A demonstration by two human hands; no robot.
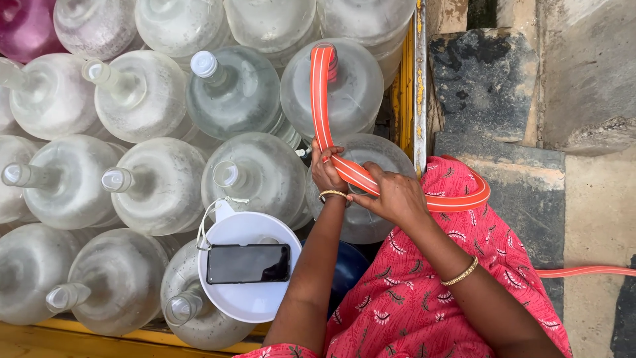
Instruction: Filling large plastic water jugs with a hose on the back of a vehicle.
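Note:
An orange hose with pale stripes [320,99] bends up from my hands, and its end sits in the neck of a clear water jug [354,93]. My left hand [326,174] grips the hose at the bend, just above another clear jug [381,156]. My right hand [394,194] holds the same hose a little further back, where it loops over my pink patterned garment [424,292] and runs off to the right. Both wrists wear gold bangles.
Several large clear jugs, some capped, stand packed in a yellow-framed cart [405,86]. A white lid [248,301] with a black phone [248,263] on it rests on the near jugs. A pink jug [23,26] is at far left. Stone paving [530,99] lies right.

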